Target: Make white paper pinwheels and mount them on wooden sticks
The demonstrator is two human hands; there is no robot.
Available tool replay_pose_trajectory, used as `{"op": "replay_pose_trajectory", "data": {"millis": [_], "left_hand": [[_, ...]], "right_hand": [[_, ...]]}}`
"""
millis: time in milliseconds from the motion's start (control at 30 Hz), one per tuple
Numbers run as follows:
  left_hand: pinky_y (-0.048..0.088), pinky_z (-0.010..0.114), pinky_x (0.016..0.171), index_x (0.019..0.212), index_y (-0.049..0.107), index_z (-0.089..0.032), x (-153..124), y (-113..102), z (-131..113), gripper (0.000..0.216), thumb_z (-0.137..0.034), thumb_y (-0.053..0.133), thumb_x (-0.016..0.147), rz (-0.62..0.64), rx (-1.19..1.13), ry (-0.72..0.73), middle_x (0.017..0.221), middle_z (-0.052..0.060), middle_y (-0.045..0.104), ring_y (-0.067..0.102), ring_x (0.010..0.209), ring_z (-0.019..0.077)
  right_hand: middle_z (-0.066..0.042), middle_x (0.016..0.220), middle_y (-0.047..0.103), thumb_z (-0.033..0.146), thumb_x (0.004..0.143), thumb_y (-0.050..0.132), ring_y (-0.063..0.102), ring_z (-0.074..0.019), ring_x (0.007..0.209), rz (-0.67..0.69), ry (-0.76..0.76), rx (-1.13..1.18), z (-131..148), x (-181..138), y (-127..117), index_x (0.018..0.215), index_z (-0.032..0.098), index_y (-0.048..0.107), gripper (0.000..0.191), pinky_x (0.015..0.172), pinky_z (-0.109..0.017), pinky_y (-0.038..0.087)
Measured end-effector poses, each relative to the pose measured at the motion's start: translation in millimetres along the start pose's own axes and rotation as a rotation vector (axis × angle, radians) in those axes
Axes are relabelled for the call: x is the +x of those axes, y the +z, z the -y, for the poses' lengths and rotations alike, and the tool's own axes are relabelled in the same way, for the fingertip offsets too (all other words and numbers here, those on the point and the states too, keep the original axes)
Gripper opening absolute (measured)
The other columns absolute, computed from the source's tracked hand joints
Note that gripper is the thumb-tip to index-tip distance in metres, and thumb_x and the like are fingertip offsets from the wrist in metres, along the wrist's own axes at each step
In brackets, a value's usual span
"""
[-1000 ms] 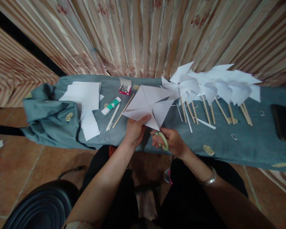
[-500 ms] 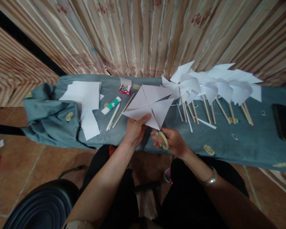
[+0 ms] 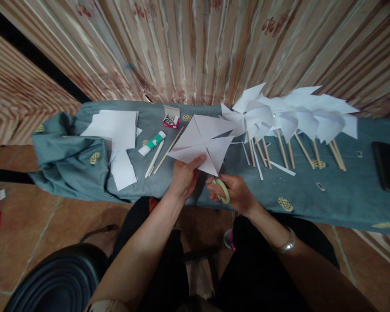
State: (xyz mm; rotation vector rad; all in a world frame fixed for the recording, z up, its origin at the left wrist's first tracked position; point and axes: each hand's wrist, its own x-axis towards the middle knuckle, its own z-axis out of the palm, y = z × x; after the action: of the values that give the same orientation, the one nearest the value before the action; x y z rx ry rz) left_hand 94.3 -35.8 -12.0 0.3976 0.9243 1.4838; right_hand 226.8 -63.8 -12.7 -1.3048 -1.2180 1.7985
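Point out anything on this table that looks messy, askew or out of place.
The teal cloth is bunched into folds at the table's left end instead of lying flat. Thin paper strips lie scattered among the pinwheel sticks. The small pin box sits open. Nothing looks spilled or torn.

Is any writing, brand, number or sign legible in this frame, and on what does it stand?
No text can be read.
The glue stick: green-and-white label, print too blurred.
The red box: markings too small.
The cut paper square in the left hand and the scissors in the right hand: no print visible.
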Motion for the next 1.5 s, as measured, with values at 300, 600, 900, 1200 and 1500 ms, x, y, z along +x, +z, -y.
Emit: {"op": "replay_pose_trajectory", "data": {"millis": [300,600,900,1200,1500], "left_hand": [[0.050,0.027,0.074,0.104,0.067,-0.016,-0.3,0.0,0.0,0.053,-0.013,0.084,0.054,0.011,-0.016,0.003,0.083,0.002,0.074,0.066,0.074,0.0149],[0.052,0.028,0.081,0.102,0.067,-0.017,6.8,-4.9,-6.1,0.050,-0.010,0.082,0.054,-0.006,-0.003,0.064,0.090,0.003,0.075,0.069,0.084,0.0171],[0.054,0.029,0.082,0.098,0.068,-0.017,8.0,-19.2,-6.5,0.045,-0.009,0.079,0.055,-0.009,0.041,0.060,0.093,0.003,0.075,0.069,0.086,0.0177],[0.052,0.039,0.087,0.092,0.068,-0.011,-11.4,-20.0,20.4,0.047,-0.022,0.086,0.049,0.090,0.208,-0.168,0.097,0.011,0.074,0.068,0.093,0.0254],[0.051,0.044,0.093,0.135,0.038,-0.020,-9.4,-58.7,-2.2,0.083,-0.026,0.077,0.062,0.124,0.538,0.086,0.129,0.014,0.059,0.061,0.111,0.0264]], "right_hand": [[0.003,0.053,0.061,0.050,0.063,0.076,0.053,-0.0097,0.044,0.029,-0.035,-0.005,-3.0,0.6,-1.5,0.068,0.019,0.060,0.035,0.042,-0.021,0.039],[-0.002,0.062,0.066,0.056,0.069,0.069,0.057,-0.0112,0.050,0.190,0.068,-0.164,-5.0,-10.5,-15.6,0.079,0.016,0.064,0.042,0.044,-0.022,0.039],[-0.005,0.077,0.073,0.047,0.077,0.064,0.068,-0.0232,0.068,-0.390,-0.062,-1.231,11.9,-50.5,-77.8,0.115,0.017,0.060,0.049,0.059,-0.030,0.043],[-0.015,0.086,0.074,0.043,0.084,0.055,0.069,-0.0292,0.076,-0.731,0.147,-1.546,5.6,-58.7,-134.6,0.110,0.014,0.063,0.039,0.062,-0.033,0.045],[-0.015,0.086,0.074,0.049,0.080,0.062,0.069,-0.0307,0.076,-0.664,0.146,-1.570,2.6,-63.4,-146.9,0.099,0.017,0.070,0.038,0.061,-0.036,0.047]]}}
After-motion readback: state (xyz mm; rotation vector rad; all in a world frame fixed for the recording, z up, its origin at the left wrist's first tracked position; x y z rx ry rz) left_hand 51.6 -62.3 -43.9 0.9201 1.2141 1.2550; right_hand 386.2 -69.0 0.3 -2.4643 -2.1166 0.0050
